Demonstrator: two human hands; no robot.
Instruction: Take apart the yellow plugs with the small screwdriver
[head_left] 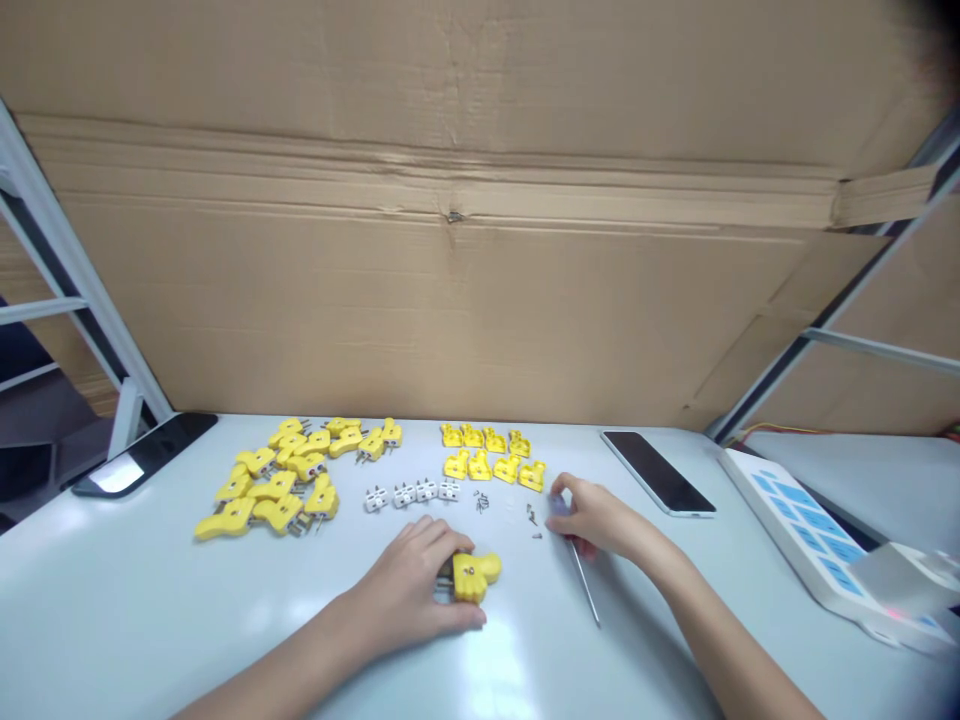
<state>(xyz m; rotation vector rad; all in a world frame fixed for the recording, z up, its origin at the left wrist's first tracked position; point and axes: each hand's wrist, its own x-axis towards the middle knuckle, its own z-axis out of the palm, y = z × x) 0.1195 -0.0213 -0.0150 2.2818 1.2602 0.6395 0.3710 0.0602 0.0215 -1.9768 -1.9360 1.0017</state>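
Observation:
A yellow plug [471, 577] with metal prongs lies on the table in the grip of my left hand [420, 580], its screw facing up. Over to the right, my right hand [589, 515] is closed around the handle of a screwdriver [583, 580], whose shaft points down toward me. Several small screws [532, 514] lie just left of that hand, with another small heap of screws [481, 501] farther left. Beyond the hands sit rows of yellow plug shells [480, 465] and a line of white plug cores [427, 489] with metal pins.
Many yellow plugs [274, 487] are piled at the left. A smartphone [660, 473] and a white power strip [817, 540] lie at the right. Another dark, glossy device [150, 455] rests at the far left edge. A cardboard panel [450, 320] stands behind the table [150, 620].

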